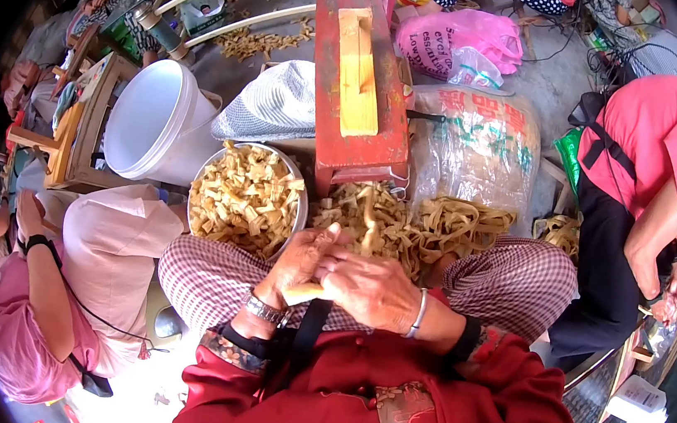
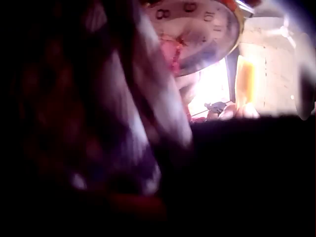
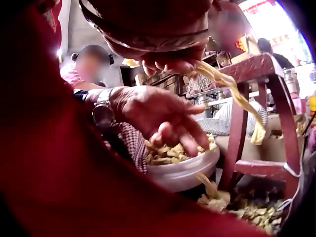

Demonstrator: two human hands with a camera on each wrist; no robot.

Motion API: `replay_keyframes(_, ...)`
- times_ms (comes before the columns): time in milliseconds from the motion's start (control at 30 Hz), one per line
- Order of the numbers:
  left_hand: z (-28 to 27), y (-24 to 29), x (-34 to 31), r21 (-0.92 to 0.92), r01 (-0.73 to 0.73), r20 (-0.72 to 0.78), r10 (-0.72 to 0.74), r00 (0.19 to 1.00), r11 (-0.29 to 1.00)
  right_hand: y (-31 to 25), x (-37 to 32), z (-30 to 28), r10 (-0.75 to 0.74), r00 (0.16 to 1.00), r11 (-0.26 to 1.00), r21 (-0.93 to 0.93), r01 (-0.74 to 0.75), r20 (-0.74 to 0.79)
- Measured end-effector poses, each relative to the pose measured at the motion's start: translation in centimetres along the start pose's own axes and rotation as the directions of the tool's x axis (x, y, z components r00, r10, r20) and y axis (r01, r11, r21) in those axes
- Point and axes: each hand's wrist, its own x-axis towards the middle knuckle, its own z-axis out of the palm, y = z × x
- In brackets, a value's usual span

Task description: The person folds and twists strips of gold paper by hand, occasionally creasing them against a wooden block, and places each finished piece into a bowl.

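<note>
Both hands are close together over the lap in the head view. My right hand, with a bracelet at its wrist, has curled fingers that pinch a long yellowish strip. One length of the strip hangs down past the fingers, and a paler end shows by the left palm. Beneath it, my left hand, with a wristwatch, holds its fingers loosely spread. A white tub heaped with short, folded yellowish pieces stands in front of the left knee. The left wrist view is mostly dark, with the watch face close up.
A red wooden bench bearing a yellow wooden block stands ahead. Loose pieces and long strips lie below it. A white bucket is to the left, a plastic sack to the right. People sit at both sides.
</note>
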Motion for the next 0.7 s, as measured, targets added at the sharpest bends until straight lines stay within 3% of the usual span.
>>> replay_keyframes(33, 0.5, -0.5, -0.1, -0.25, 0.1, 0.065, -0.087, 0.994, 0.963, -0.3, -0.4, 1.0, -0.014, 0.999, 0.997, 0.07, 0.017, -0.039)
replay_keyframes(67, 0.8, -0.7, -0.2, -0.351, 0.139, 0.104, -0.109, 0.989, 0.926, -0.5, -1.0, 1.4, -0.013, 0.999, 0.995, 0.098, 0.008, 0.044)
replay_keyframes(167, 1.4, 0.0, -0.7, -0.401, 0.146, 0.105, -0.113, 0.988, 0.904, -2.1, -2.1, 2.2, 0.206, 0.95, 0.915, 0.299, -0.273, 0.237)
replay_keyframes(267, 0.7, -1.3, -0.8, -0.428, 0.099, 0.142, -0.041, 0.989, 0.898, -2.5, -2.6, 2.1, 0.402, 0.844, 0.569, 0.625, -0.535, 0.356)
replay_keyframes(333, 1.4, -1.1, -1.2, -0.331, -0.022, 0.011, 0.028, 1.0, 0.943, -2.9, -2.4, 1.4, 0.543, 0.742, 0.325, 0.717, -0.616, 0.392)
replay_keyframes(367, 1.8, -0.9, -1.8, -0.302, -0.093, -0.069, 0.076, 0.995, 0.949, -2.8, -2.1, 0.9, 0.6, 0.756, 0.371, 0.747, -0.551, 0.26)
replay_keyframes(433, 1.4, -1.0, -1.9, -0.301, -0.088, -0.044, 0.078, 0.996, 0.95, -2.6, -1.3, 0.4, 0.641, 0.766, 0.519, 0.711, -0.475, 0.044)
replay_keyframes(467, 1.5, -1.0, -2.2, -0.254, -0.116, -0.061, 0.104, 0.993, 0.96, -2.4, -1.3, 0.0, 0.603, 0.796, 0.654, 0.596, -0.465, -0.041)
replay_keyframes(533, 1.7, -0.9, -2.7, -0.185, -0.147, -0.071, 0.136, 0.988, 0.972, -0.7, -0.8, 0.3, 0.397, 0.88, 0.903, 0.284, -0.323, -0.261)
replay_keyframes(567, 1.6, -0.9, -3.0, -0.164, -0.153, -0.066, 0.144, 0.987, 0.974, -0.2, -0.7, 0.6, 0.26, 0.906, 0.966, 0.097, -0.241, -0.335)
replay_keyframes(700, 1.7, -1.0, -3.8, -0.164, -0.149, 0.002, 0.152, 0.988, 0.975, -0.1, -0.8, 1.3, 0.439, 0.869, 0.898, 0.12, -0.423, -0.227)
